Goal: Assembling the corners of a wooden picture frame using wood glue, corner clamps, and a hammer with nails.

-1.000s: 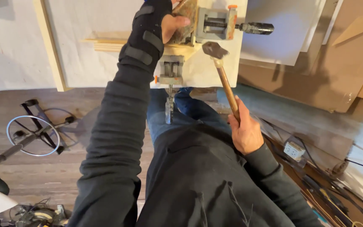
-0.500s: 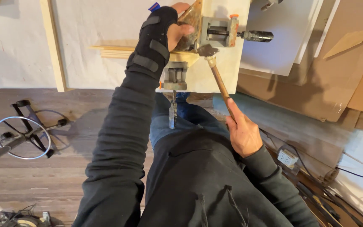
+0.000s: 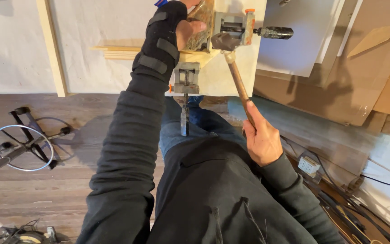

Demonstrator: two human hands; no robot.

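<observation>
My left hand (image 3: 183, 28), wearing a black wrist brace, grips a rough brown wooden block (image 3: 202, 25) at the top of the view. The block sits in a grey metal vise (image 3: 231, 25) with orange end caps and a dark screw handle pointing right. My right hand (image 3: 260, 138) is closed around the wooden handle of a hammer (image 3: 238, 79). The hammer's dark head rests against the vise and block, just right of my left thumb. A second small clamp (image 3: 185, 83) hangs below the white work surface (image 3: 238, 68), over my knees.
Thin wood strips (image 3: 116, 50) lie left of the block. Cardboard sheets (image 3: 362, 86) and a white board (image 3: 301, 40) lean at the right. A power strip (image 3: 309, 166) and cables lie on the floor at the right. A round wire stand (image 3: 21, 147) sits on the wooden floor at the left.
The hammer head has swung up from below the vise and now meets it. My right hand rose with it. My left hand kept its grip on the block.
</observation>
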